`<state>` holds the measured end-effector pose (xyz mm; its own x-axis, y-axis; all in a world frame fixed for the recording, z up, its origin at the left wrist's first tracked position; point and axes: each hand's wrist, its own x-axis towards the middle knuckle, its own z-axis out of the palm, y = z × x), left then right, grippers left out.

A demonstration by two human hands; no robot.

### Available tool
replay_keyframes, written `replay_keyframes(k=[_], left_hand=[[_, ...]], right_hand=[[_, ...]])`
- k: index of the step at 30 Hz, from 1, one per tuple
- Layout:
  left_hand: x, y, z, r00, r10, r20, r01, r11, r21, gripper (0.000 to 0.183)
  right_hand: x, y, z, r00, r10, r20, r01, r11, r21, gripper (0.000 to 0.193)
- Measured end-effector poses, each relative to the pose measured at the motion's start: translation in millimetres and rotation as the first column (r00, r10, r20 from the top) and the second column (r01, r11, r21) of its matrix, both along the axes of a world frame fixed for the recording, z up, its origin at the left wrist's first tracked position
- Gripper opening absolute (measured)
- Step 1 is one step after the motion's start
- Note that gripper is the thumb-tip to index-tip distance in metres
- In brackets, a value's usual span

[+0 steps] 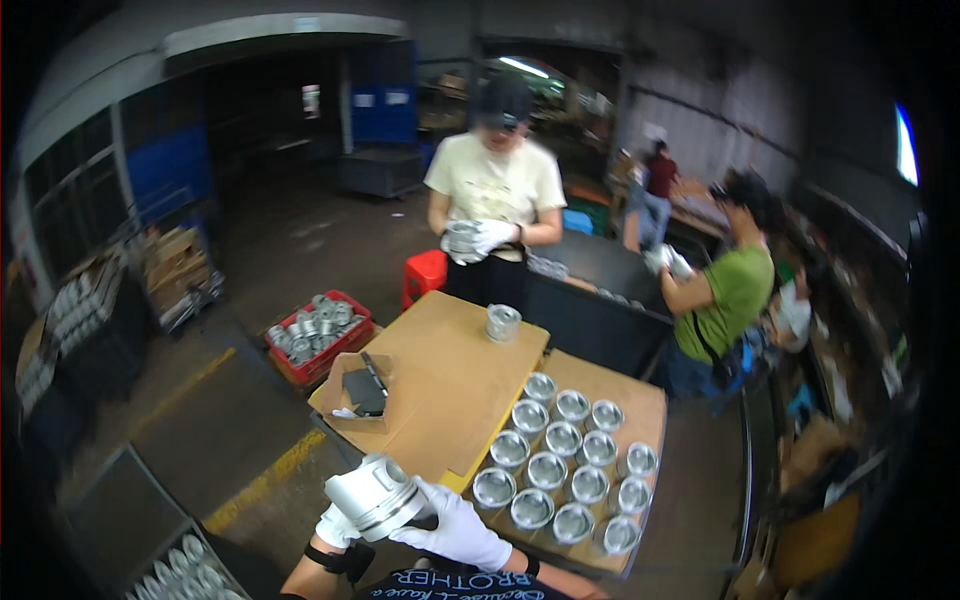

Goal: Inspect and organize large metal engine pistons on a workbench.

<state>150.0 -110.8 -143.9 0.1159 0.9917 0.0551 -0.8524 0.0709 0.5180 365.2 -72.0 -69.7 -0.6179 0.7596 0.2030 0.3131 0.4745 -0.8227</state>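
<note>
A silver metal piston (372, 492) is held up in front of me, tilted, with its ring grooves towards the lower right. My left hand (337, 527), in a white glove, is closed on its lower left side; the piston hides most of those fingers. From the right, my right hand (458, 528), also gloved in white, grips the grooved end with its fingers curled round it. Several similar pistons (546, 470) stand in rows on the brown board to the right. One more piston (503, 323) stands alone at the table's far end.
The yellow-brown table (440, 350) carries an open cardboard box (385, 418) with dark items. A red crate (318, 335) of metal parts sits beyond its left side. Across the table a person (497, 190) holds metal parts; another person (720, 290) in green works at the right. More pistons (185, 570) lie lower left.
</note>
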Motion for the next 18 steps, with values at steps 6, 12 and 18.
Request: replay_keyframes(k=[6,12,18], left_hand=[[18.6,-24.8,-1.6,0.953,0.277,-0.12,-0.277,0.961,0.01,0.034],[-16.6,-10.9,-36.4,0.929,0.337,-0.154,-0.341,0.94,0.0,0.032],[-93.6,47.6,-8.6,0.802,0.195,-0.565,-0.152,0.981,0.123,0.032]], right_hand=[[82.1,-14.4,-111.4,0.988,-0.097,-0.117,0.07,0.974,-0.217,0.034],[124.2,-11.1,-122.4,0.897,0.057,0.439,0.085,0.951,-0.298,0.042],[49.4,-57.1,-154.1,0.937,-0.137,0.322,0.254,0.899,-0.358,0.044]])
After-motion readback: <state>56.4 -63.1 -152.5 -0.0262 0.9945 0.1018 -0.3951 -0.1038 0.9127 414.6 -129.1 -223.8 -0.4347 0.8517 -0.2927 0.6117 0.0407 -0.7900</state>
